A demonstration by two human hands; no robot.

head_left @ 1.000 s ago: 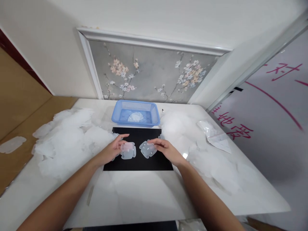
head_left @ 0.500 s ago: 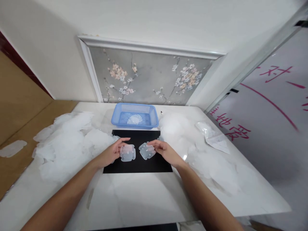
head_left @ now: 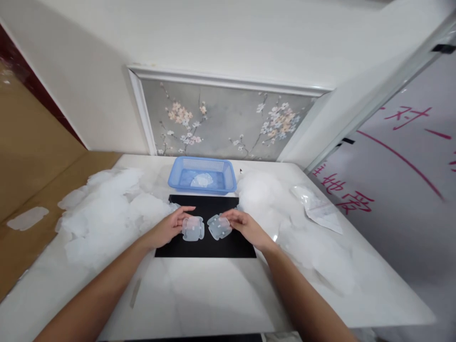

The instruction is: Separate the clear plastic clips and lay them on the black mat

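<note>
**Both forearms stretched forward, hands drawn close together**

The two bare forearms enter from the lower corners and converge toward the middle — elbows wide, wrists near each other. The left hand [head_left: 170, 227] lies palm inward, its index finger stretched straight ahead and the thumb pressed in toward the other fingers in a light pinching grip. The right hand [head_left: 245, 224] mirrors it — knuckles up, fingers curled inward and leftward, thumb tucked beneath them, also closed in a pinch. The fingertips of the two hands point at one another and stay a little apart, not touching. Both wrists are level and low.
</note>
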